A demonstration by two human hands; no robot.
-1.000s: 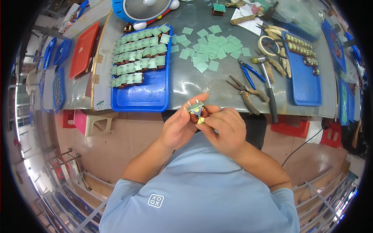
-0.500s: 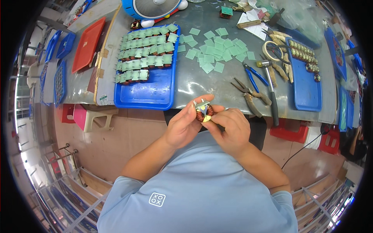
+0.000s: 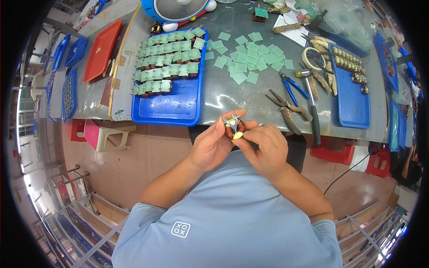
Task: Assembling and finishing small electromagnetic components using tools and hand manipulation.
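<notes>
Between my two hands, just off the table's near edge, is a toroidal coil point(image 3: 230, 131) wound with copper wire. It carries yellow tape, and a small green board with metal pins sits at its far side. My left hand point(image 3: 212, 142) closes on the coil and board from the left, thumb and fingers around them. From the right, my right hand point(image 3: 267, 145) pinches the coil near its yellow part. Farther off, a blue tray point(image 3: 167, 110) holds several rows of like coils topped with green boards. Loose green square boards point(image 3: 251, 59) lie spread on the metal table.
Pliers with blue handles point(image 3: 293, 87), worn pliers point(image 3: 286, 109) and a hammer point(image 3: 312, 107) lie at the right. Beyond them, a second blue tray point(image 3: 353, 105) holds bare coils. A blue fan point(image 3: 178, 11) stands at the back; an orange tray point(image 3: 102, 51) lies left.
The coil has tilted slightly in my fingers, so its board's pins and yellow tape show more. Both hands stay in nearly the same place.
</notes>
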